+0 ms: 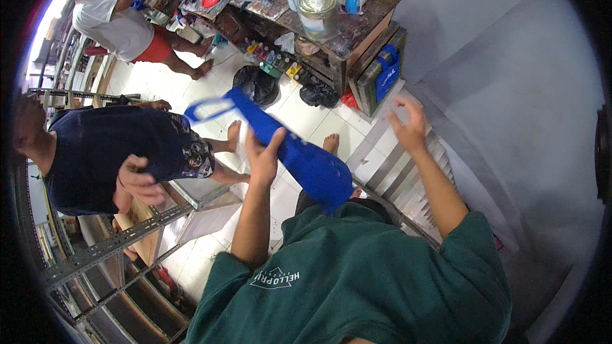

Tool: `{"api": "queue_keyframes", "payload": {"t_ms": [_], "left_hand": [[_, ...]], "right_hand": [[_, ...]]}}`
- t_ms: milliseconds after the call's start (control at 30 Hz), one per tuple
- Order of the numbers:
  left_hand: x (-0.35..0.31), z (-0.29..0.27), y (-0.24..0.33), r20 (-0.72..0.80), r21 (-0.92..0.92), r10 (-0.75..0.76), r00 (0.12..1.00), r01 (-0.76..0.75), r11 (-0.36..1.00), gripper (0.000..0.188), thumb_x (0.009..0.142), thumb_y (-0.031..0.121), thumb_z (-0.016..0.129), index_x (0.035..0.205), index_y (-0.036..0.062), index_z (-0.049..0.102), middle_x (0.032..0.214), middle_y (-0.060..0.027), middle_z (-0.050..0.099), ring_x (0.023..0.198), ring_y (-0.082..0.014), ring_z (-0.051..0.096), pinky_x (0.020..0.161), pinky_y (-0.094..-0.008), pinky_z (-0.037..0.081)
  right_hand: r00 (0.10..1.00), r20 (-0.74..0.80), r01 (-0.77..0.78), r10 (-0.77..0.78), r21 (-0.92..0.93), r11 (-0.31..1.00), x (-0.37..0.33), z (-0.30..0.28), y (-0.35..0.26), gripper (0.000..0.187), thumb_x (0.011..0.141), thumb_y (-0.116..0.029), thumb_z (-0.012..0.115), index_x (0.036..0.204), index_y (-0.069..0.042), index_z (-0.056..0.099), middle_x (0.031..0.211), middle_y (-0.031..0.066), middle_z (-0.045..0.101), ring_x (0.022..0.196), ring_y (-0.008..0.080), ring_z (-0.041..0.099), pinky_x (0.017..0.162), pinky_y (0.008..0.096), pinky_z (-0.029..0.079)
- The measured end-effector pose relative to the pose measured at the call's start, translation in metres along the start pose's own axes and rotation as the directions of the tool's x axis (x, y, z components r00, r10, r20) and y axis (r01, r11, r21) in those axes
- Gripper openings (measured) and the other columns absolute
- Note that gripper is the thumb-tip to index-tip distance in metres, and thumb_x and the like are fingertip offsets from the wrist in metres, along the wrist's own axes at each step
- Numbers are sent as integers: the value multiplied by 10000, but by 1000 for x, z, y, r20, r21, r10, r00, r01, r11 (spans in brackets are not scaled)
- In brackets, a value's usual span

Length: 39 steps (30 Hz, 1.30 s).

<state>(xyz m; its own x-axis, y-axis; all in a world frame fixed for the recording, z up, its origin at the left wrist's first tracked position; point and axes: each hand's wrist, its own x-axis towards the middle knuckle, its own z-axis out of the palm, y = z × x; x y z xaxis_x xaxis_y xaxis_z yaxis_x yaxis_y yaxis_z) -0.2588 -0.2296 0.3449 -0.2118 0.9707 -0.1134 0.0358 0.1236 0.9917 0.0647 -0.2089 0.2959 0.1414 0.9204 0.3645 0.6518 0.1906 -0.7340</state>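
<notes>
Blue bag [309, 162] in our left hand [263, 158], its long axis slanting from ten o'clock to four.
From left to right, we see a co-worker [115, 159] in a dark shirt at nine o'clock, then the bag's handle loop [191, 112], blurred, at ten o'clock from our left hand. That hand is clamped on the bag, thumb on top, and is the nearer; the bag's body runs toward four. The surface [357, 37] with tins stands at twelve. Our right hand [409, 124], apart at two o'clock from the bag, has fingers curled and parted, holding nothing we can make out.
</notes>
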Motion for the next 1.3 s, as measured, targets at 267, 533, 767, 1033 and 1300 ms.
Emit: {"api": "queue_keyframes", "payload": {"t_ms": [267,533,767,1033,1300], "left_hand": [[36,55,118,708,-132,-60,704,214,968,431,765,-4,632,1174,45,508,1028,-46,616,908,-127,581,825,-290,457],[33,100,163,822,103,-112,558,47,994,489,798,47,638,1255,62,466,1100,-35,585,997,-128,537,885,-284,421],[74,186,58,833,-57,48,551,-2,998,413,828,88,630,1212,62,481,1122,-47,574,1024,-137,516,905,-324,424],[212,297,79,539,-101,439,719,-462,881,1116,645,297,793,1428,57,35,1278,-277,416,1146,-302,479,948,-356,390],[337,377,101,493,230,272,827,-425,875,696,735,76,669,1310,94,277,807,-183,642,789,-333,640,703,-408,485]], "right_hand": [[971,190,-223,146,499,837,133,-73,-33,518,804,-325,643,1236,-94,474,1092,121,554,1042,219,516,899,330,396],[901,433,-405,43,799,445,169,-119,-35,448,833,-163,580,1215,-103,354,1090,120,573,945,201,565,814,328,435],[954,86,-261,286,706,658,217,-158,19,199,739,-8,601,840,-119,471,716,19,524,662,114,528,592,238,393],[913,387,-283,129,374,883,328,-118,17,227,711,66,505,885,-14,628,797,36,593,659,73,514,587,211,417],[984,174,1,29,-171,985,452,-21,145,268,684,36,477,856,-55,662,907,102,652,859,254,604,774,357,469]]}}
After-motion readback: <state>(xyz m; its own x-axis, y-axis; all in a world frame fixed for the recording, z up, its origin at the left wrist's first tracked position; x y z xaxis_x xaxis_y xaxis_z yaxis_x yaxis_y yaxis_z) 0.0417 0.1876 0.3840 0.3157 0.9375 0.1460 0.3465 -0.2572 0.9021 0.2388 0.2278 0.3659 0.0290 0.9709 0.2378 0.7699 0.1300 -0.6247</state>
